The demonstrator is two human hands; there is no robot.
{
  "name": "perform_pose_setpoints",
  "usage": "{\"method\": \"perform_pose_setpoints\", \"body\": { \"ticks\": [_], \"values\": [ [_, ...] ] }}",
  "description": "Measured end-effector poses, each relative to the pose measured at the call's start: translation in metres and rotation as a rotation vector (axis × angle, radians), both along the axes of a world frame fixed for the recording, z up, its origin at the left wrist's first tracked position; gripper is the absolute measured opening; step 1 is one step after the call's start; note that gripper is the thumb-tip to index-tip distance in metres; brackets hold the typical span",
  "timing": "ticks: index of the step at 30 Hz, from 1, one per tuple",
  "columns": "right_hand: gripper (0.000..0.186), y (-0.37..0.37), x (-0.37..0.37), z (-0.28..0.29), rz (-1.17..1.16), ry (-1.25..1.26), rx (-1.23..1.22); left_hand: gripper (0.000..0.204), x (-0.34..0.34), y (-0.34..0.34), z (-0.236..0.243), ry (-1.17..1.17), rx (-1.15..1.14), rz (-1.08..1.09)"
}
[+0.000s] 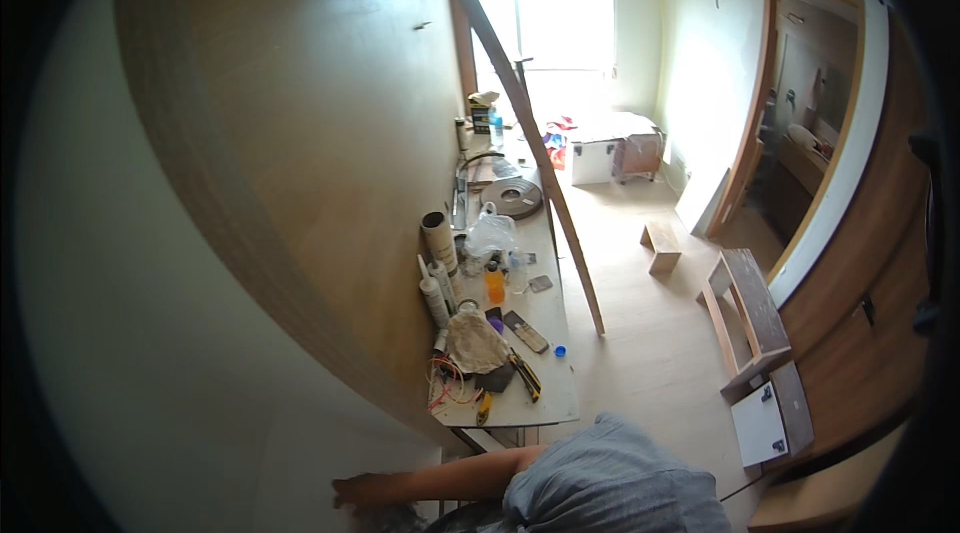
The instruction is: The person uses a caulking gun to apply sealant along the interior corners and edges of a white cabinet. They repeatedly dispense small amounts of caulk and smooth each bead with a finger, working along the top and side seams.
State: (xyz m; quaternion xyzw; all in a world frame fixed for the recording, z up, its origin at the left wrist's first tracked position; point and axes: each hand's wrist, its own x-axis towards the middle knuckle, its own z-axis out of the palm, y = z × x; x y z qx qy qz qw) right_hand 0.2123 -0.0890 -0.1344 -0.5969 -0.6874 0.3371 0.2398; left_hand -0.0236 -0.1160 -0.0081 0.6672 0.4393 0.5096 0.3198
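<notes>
Beyond hand (362, 490), on bench (556, 395): orange bottle (495, 287), white cartridges (433, 302), contents unclear.

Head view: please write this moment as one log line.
view: head | visible hand: near pale panel, contact unclear | worktop: orange bottle, blue cap | floor: open wooden frame

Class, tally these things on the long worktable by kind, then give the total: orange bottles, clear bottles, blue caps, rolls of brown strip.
Orange bottle: 1
Clear bottles: 2
Blue cap: 1
Roll of brown strip: 1
Total: 5
</notes>
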Motion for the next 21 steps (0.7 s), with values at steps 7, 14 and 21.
{"method": "perform_pose_setpoints", "body": {
  "ticks": [7, 14, 21],
  "values": [
    [0.044, -0.052, -0.026, -0.103, -0.202, -0.233, 0.312, 0.029, -0.006, -0.012, 0.005, 0.019, -0.04, 0.012],
    [0.034, -0.046, -0.029, -0.094, -0.24, -0.157, 0.329, 0.026, -0.025, -0.021, 0.006, 0.02, -0.076, 0.062],
    [0.05, -0.039, -0.029, -0.084, -0.304, 0.128, 0.237, 0.026, -0.039, -0.018, -0.009, -0.024, -0.115, 0.094]
  ]
}}
